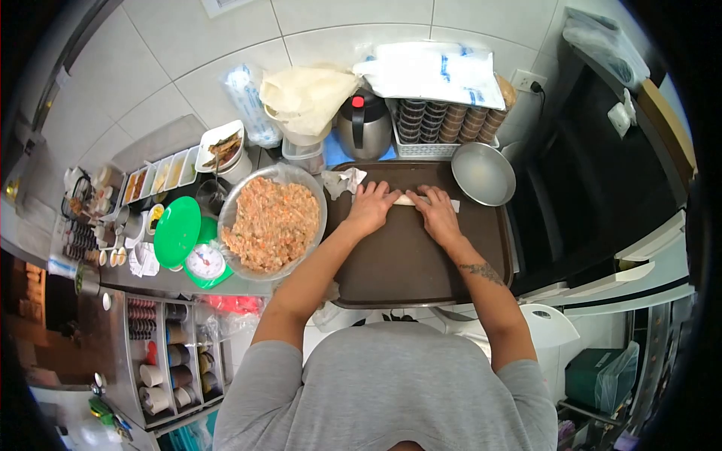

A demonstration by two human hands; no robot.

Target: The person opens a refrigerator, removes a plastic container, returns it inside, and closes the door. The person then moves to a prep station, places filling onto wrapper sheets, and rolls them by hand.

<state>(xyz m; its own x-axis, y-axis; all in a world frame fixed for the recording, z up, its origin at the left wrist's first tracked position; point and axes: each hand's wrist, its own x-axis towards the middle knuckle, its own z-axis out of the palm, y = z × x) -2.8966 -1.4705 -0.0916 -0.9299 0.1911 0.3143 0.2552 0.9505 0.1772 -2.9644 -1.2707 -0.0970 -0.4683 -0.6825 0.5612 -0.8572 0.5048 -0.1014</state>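
A thin pale roll in a white wrapper (405, 201) lies crosswise near the far part of a brown tray (406, 267). My left hand (371, 207) presses its fingers over the roll's left end. Over the right end, the fingers of my right hand (438, 213) curl down onto it, with a white strip of wrapper showing beyond. Both palms face down, and the fingers partly hide the roll. Crumpled whitish sheets (344, 181) rest at the tray's far left corner. Left of the tray, a large bowl (323, 214) holds an orange-flecked minced filling (272, 222).
A metal pan of cloudy liquid (483, 174) sits at the tray's far right corner. Behind stand a steel jug (364, 131) and a basket (425, 150) of stacked lidded cups. Left of the bowl is a green scale (205, 263). A black appliance (594, 165) borders the right.
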